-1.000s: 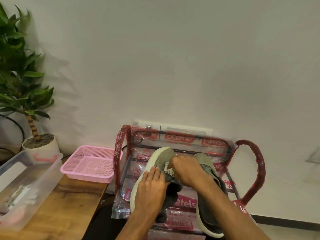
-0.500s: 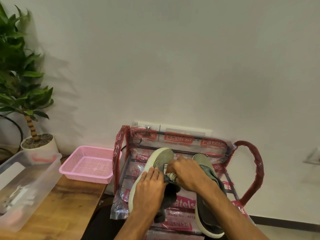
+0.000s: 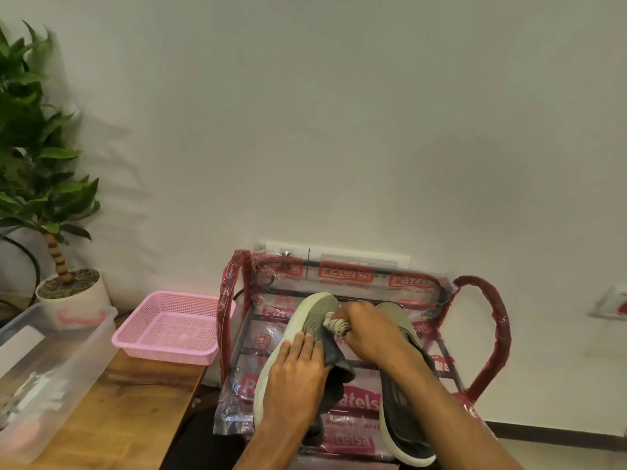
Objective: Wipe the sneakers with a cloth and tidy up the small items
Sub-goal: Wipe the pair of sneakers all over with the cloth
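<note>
Two grey-green sneakers with pale soles lie on a plastic-wrapped red rack [image 3: 498, 320]. The left sneaker [image 3: 314, 310] is tipped on its side, sole rim facing left. My left hand [image 3: 298, 371] presses flat on its side and holds it down. My right hand [image 3: 368, 330] is closed on a bunched striped cloth [image 3: 336, 325] pressed against the left sneaker's toe area. The right sneaker [image 3: 403, 412] lies beside it, partly hidden under my right forearm.
A pink mesh basket [image 3: 166, 330] sits on the wooden table [image 3: 135, 412] left of the rack. A clear plastic bin [image 3: 51, 368] holding small items stands at the far left. Behind it is a potted plant [image 3: 68, 290]. A white wall rises close behind.
My right hand has slid the cloth slightly toward the toe of the left sneaker. My left hand stays on the sneaker's side.
</note>
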A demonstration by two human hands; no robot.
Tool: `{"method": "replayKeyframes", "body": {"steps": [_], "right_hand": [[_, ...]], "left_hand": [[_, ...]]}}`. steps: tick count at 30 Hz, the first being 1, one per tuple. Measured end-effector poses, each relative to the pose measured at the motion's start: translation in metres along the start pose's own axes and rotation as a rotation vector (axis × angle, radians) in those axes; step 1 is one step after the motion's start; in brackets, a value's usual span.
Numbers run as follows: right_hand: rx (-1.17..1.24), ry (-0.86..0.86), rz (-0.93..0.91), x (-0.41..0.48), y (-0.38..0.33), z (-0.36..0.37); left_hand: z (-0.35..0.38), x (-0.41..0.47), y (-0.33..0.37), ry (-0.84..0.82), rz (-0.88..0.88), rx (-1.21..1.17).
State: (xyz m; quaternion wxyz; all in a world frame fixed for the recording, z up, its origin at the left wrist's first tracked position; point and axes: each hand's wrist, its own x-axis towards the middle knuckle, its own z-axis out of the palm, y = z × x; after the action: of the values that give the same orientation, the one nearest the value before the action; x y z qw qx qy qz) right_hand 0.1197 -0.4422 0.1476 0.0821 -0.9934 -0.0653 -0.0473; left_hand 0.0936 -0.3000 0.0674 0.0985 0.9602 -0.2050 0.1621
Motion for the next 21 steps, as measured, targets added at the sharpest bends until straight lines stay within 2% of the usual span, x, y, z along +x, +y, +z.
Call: {"method": "replayKeyframes", "body": {"steps": [3, 9, 11, 13, 14, 16, 18, 21], "right_hand": [[-0.084, -0.072, -0.047, -0.005, -0.015, 0.006], [0.063, -0.175, -0.057, 0.003, -0.005, -0.007], [0.034, -0.133, -0.026, 0.004, -0.005, -0.002], [-0.007, -0.108, -0.001, -0.001, -0.007, 0.01], [0.001, -0.117, 0.007, -0.003, -0.007, 0.014], [0.064, -0.158, 0.018, -0.005, -0.003, 0.011], [0.16, -0.202, 0.043, -0.001, 0.008, -0.001], [0.194, -0.12, 0.097, 0.0, 0.013, -0.013]], "left_hand": [[0.001, 0.002, -0.001, 0.016, -0.025, -0.033], [0.002, 0.0, -0.002, 0.027, -0.019, -0.07], [-0.005, -0.001, 0.0, 0.025, -0.04, -0.086], [-0.013, 0.0, 0.003, -0.048, -0.061, -0.079], [-0.012, 0.0, 0.002, -0.015, -0.06, -0.12], [-0.011, -0.002, -0.002, 0.006, -0.062, -0.147], [-0.015, -0.002, -0.001, -0.057, -0.05, -0.137], [-0.023, -0.004, 0.005, -0.074, -0.052, -0.136]]}}
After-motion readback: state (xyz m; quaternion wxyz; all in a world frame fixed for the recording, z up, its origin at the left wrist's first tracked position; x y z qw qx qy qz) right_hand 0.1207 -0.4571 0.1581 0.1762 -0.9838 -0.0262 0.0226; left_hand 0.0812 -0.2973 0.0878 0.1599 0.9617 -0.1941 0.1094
